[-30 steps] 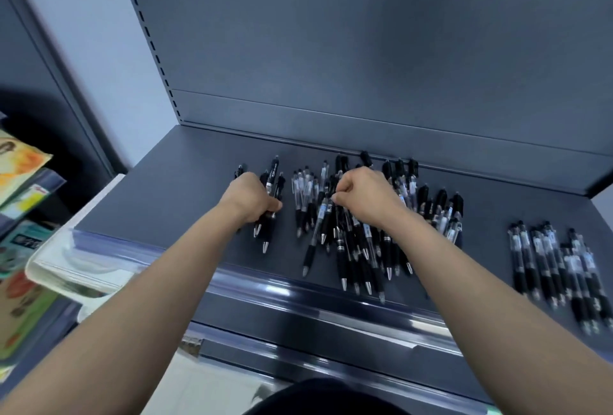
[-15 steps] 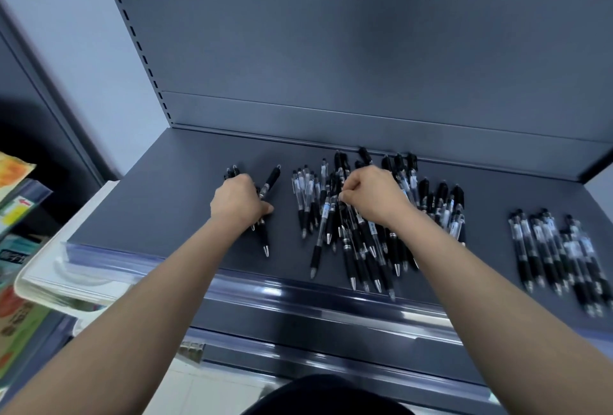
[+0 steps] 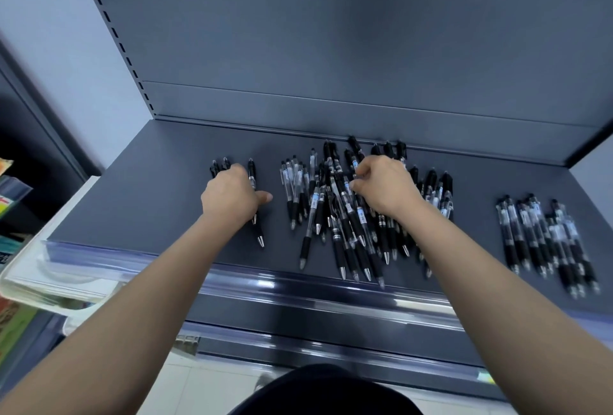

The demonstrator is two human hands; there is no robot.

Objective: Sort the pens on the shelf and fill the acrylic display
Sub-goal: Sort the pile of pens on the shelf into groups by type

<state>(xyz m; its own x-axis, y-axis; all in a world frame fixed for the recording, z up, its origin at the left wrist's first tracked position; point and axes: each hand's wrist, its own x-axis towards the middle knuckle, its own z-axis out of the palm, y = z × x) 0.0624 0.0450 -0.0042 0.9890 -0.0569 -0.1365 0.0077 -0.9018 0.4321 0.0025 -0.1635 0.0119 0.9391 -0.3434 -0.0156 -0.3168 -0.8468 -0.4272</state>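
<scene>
Head view looks down on two bare arms reaching straight out over the dark grey shelf [image 3: 159, 189]. The left hand [image 3: 232, 197] lies knuckles up, its fingers curled round a small bunch of pens [image 3: 252, 175], with the thumb poking out sideways. The right hand [image 3: 386, 187] is curled too, and its thumb and fingers pinch into the big pile of pens [image 3: 331, 215] in the middle of the shelf. The pens are thin sticks, shiny black or see-through, with pointy silver tips, all crossed in a heap. A neat row of pens [image 3: 544, 238] lies far right. The shelf is flat, smooth metal with a shiny clear plastic strip [image 3: 132, 260] along its front.
</scene>
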